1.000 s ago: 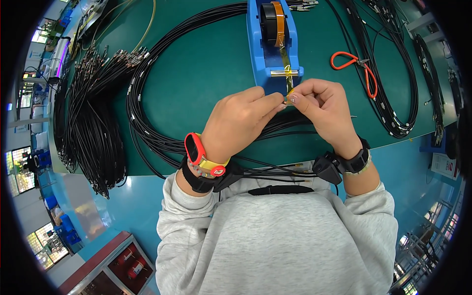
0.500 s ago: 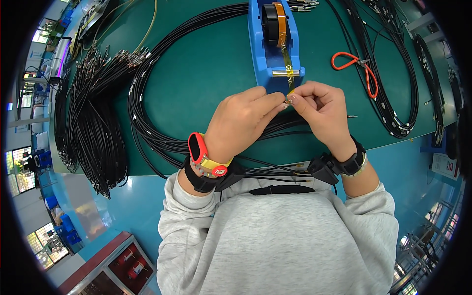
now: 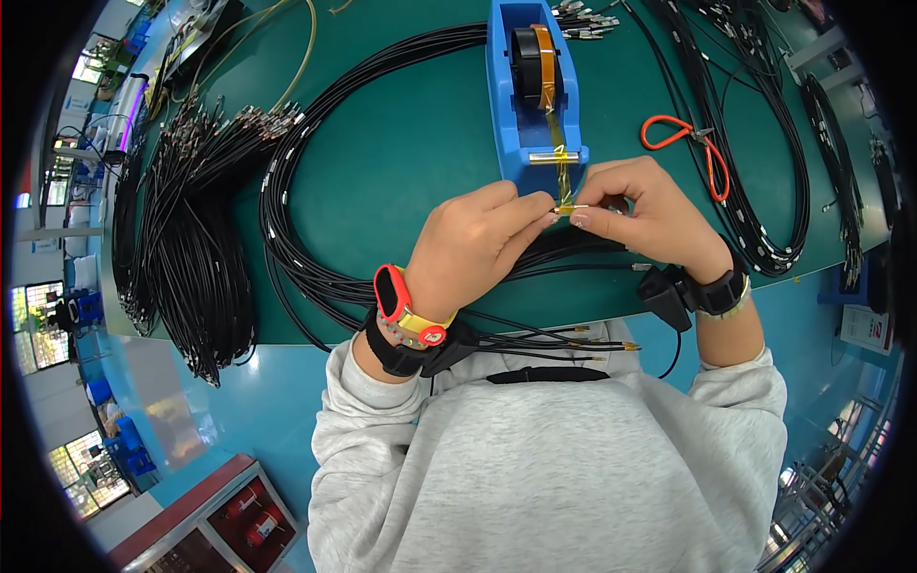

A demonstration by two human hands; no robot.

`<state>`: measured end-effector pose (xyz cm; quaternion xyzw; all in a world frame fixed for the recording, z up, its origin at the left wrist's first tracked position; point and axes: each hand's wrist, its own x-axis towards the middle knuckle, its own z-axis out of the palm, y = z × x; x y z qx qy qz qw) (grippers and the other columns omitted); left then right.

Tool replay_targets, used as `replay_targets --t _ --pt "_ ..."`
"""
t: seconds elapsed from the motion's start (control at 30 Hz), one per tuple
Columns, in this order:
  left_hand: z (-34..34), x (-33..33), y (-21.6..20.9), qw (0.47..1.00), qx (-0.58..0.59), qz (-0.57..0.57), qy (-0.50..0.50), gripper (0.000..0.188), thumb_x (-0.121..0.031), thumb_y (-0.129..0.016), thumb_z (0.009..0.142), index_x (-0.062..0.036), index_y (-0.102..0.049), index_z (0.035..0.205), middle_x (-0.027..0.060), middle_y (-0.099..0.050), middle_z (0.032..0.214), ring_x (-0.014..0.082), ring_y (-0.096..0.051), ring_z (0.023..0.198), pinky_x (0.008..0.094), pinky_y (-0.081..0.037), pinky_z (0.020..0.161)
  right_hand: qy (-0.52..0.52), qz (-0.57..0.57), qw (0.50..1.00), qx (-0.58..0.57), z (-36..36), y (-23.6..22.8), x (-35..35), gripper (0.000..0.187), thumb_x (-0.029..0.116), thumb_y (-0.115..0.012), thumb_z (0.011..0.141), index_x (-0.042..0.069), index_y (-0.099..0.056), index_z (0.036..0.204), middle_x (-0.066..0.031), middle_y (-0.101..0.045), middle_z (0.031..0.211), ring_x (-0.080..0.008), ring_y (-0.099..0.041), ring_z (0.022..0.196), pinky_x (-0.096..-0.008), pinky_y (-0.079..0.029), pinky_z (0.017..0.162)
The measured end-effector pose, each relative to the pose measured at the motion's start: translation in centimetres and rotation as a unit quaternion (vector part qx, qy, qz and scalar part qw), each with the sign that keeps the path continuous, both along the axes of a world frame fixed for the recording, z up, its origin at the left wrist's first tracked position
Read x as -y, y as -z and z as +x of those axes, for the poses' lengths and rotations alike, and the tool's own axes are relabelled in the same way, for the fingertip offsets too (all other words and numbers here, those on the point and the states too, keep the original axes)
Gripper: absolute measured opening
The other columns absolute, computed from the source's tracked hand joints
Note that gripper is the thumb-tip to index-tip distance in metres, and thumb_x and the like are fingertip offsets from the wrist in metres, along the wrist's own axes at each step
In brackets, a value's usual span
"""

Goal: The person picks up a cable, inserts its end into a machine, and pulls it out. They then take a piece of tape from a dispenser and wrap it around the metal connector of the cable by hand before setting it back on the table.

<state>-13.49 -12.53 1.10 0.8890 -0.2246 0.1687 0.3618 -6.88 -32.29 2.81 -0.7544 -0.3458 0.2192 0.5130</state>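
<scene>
My left hand (image 3: 473,244) pinches a thin cable end (image 3: 570,208) in front of the blue tape dispenser (image 3: 537,167). A strip of amber see-through tape (image 3: 564,181) runs from the roll over the dispenser's metal bar and down onto that cable end, touching it. My right hand (image 3: 640,215) is closed at the other side, thumb and forefinger at the slim metal tip. The fingers partly hide the cable. Beneath both hands pass black cables (image 3: 549,250), and several cable ends with gold tips (image 3: 626,346) lie at the table edge by my body.
A big coil of black cables (image 3: 277,205) curves around the left of the green table (image 3: 401,134). Further left hangs a thick cable bundle (image 3: 201,267) with metal ends. Red-handled scissors-like cutters (image 3: 709,143) lie at right beside another cable coil (image 3: 798,172).
My right hand has moved right and slightly down, thumb and forefinger spreading from the left fingertips. The taped cable end now shows between the hands. The view has shifted a little.
</scene>
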Motion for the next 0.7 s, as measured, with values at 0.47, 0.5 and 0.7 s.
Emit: replay_targets --t 0.47,0.5,0.7 --pt "0.0 0.4 -0.4 0.976 -0.178 -0.118 0.030 0.012 -0.010 -0.057 0.085 0.0009 -0.062 0.083 0.0086 -0.051 0.060 0.0152 -0.045 0.050 0.0275 -0.036 0.048 -0.057 -0.001 0.818 0.572 1.4 1.4 0.3 0.022 0.018 -0.073 0.065 0.003 -0.059 0.072 -0.0027 -0.047 0.061 -0.0169 -0.047 0.056 -0.0314 -0.030 0.049" --pt "0.1 0.4 -0.2 0.973 -0.182 -0.133 0.039 0.015 -0.011 -0.056 0.086 0.0014 -0.062 0.082 0.0085 -0.051 0.059 0.0141 -0.044 0.049 0.0271 -0.036 0.048 -0.057 0.000 0.818 0.573 1.4 1.3 0.3 0.022 0.018 -0.073 0.065 0.003 -0.059 0.072 -0.0027 -0.047 0.061 -0.0169 -0.047 0.056 -0.0314 -0.030 0.049" --pt "0.5 -0.6 -1.9 0.941 -0.306 -0.125 0.068 0.021 -0.014 -0.052 0.090 0.0010 -0.062 0.081 0.0065 -0.049 0.056 0.0116 -0.039 0.048 0.0266 -0.032 0.047 -0.063 -0.028 0.964 0.256 0.5 -0.1 0.1 0.019 0.016 -0.073 0.066 0.003 -0.059 0.070 -0.0018 -0.046 0.061 -0.0159 -0.047 0.056 -0.0291 -0.030 0.048"
